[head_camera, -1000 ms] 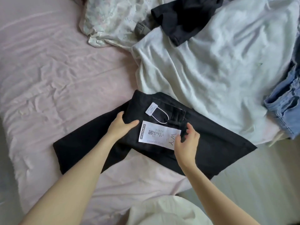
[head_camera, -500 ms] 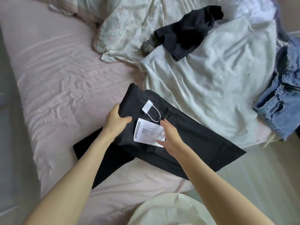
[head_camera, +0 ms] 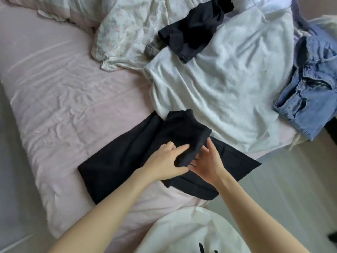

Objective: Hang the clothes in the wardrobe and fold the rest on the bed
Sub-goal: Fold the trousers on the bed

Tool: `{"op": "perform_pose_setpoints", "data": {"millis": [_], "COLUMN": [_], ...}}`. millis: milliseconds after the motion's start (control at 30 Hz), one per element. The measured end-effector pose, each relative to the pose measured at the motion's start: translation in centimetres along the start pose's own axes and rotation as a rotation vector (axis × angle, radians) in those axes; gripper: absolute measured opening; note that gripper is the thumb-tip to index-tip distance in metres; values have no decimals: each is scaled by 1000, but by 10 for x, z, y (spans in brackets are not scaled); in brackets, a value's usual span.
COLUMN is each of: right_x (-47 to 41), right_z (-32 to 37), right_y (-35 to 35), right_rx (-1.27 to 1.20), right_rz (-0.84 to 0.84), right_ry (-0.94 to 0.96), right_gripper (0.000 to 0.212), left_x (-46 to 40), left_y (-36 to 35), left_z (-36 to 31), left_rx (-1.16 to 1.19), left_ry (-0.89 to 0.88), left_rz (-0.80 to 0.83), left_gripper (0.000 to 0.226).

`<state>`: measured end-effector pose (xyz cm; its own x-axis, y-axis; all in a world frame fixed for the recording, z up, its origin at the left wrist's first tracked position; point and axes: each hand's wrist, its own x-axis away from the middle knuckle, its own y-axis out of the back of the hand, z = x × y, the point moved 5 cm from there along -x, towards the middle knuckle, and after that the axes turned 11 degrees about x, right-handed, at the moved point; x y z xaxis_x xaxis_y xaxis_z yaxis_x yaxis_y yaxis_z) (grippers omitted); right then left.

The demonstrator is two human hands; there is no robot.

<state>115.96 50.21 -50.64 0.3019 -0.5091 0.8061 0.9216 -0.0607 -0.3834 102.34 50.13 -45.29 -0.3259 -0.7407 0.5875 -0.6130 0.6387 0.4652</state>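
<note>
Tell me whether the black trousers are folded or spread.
Partly folded: the black trousers have their top doubled over under the left hand and right hand.

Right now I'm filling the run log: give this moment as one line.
step: folding black trousers | left hand: grips folded flap | right hand: fingers straight at fold | place: bed

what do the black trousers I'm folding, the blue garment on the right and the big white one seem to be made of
Black trousers: likely a smooth matt woven fabric; they lie flat with crisp edges and no sheen. Blue garment: denim, by its faded wash, thick stitched seams and stiff folds. Large white garment: probably soft cotton jersey or fleece, with a slightly fuzzy, matt surface and rounded wrinkles. None can be confirmed by sight alone.
</note>
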Motion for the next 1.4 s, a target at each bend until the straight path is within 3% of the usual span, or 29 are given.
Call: {"op": "perform_pose_setpoints", "data": {"millis": [67, 167, 267, 367, 467, 600, 733, 833, 1033, 1233, 1400], "right_x": [4, 3, -1, -4, -1, -11, -13, -8, 9, 4, 3], "right_z": [-7, -26, -42, -54, -50, -46, -36, -27, 0, 25, 30], "right_y": [25, 56, 86, 101, 92, 71, 69, 59, 7, -85, -99], "right_rx": [3, -18, 184, 368, 588, 760, 697, 683, 594, 423, 192], "right_rz": [-2, -148, -465, -663, -781, -673, -624, -595, -474, -82, 30], "right_ry": [45, 40, -17, -69, 70, 161, 56, 40, 129, 154, 128], "right_gripper": [66, 60, 56, 61, 55, 50, 51, 50, 53, 45, 39], "left_x": [-10, -27, -46, -67, -80, -94, -88, -75, -31, 31, 42], "left_y": [-24, -25, -12, -11, -21, -24, -18, -13, 52, 144, 137], "left_z": [1, 13, 44, 83, 108, 117, 94, 57, 18, 20, 1], "left_rx": [149, 283, 243, 296, 528, 564, 698, 685, 481, 104, -117], "left_ry": [2, 5, 161, 388, 485, 516, 368, 202, 101, 215, 179], "left_rz": [128, -95, -286, -254, -154, -172, -174, -172, -394, -647, -685], "left_gripper": [52, 39, 52, 71, 82, 80, 32, 23, 19, 22, 22]}}
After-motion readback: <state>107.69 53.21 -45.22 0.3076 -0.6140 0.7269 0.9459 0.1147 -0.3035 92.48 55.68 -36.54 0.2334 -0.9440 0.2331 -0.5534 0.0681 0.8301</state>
